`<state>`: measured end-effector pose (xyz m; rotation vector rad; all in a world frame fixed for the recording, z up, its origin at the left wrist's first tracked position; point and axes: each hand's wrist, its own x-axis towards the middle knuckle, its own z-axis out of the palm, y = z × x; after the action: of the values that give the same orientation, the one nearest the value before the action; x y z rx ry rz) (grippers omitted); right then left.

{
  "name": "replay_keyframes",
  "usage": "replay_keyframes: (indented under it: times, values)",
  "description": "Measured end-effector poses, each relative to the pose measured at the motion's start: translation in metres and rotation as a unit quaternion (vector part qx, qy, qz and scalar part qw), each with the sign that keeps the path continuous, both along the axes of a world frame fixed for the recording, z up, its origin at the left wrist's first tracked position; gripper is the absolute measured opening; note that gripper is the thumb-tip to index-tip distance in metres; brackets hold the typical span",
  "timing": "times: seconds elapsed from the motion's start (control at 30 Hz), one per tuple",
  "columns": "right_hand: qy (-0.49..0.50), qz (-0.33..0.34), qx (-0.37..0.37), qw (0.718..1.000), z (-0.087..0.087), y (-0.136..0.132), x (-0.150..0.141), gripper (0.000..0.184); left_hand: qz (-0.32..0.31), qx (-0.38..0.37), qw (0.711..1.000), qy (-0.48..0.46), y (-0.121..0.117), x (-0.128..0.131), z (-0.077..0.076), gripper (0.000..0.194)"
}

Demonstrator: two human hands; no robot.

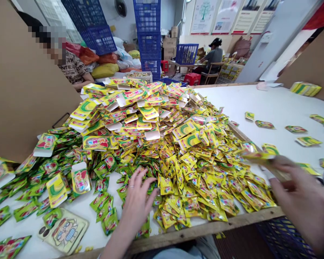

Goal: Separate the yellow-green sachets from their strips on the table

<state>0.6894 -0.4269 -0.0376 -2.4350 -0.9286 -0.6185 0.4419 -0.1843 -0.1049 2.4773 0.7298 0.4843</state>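
- Left hand (pixel 137 203): open, fingers spread, at the edge of the yellow sachet heap (pixel 197 176).
- Right hand (pixel 299 194): closed narrowly on a blurred yellow sachet strip (pixel 259 156).
- Just left of left hand: green sachets (pixel 106 216).
- Below both hands: wooden table edge (pixel 205 227).
- Beyond right hand: scattered sachets (pixel 295 128) on white tabletop (pixel 272 104).

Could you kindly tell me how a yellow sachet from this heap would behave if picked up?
A yellow sachet looks thin and floppy, so it would probably bend rather than stay stiff. Its glossy film may slip, so neighbouring sachets near the left hand could slide. It is probably light, though its contents are hidden.
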Motion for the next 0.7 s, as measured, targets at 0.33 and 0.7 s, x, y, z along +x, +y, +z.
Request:
replay_keyframes:
  times: [0.33, 0.7]
  values:
    - [-0.053, 0.386, -0.118, 0.913, -0.11, 0.124, -0.093, 0.033, 0.215, -0.07, 0.971, 0.077, 0.052, -0.073, -0.039, 0.032]
    - [0.666, 0.205, 0.343, 0.63, -0.076, 0.135, -0.155, 0.028, 0.24, -0.347, 0.852, -0.312, -0.026, -0.018, -0.024, 0.027]
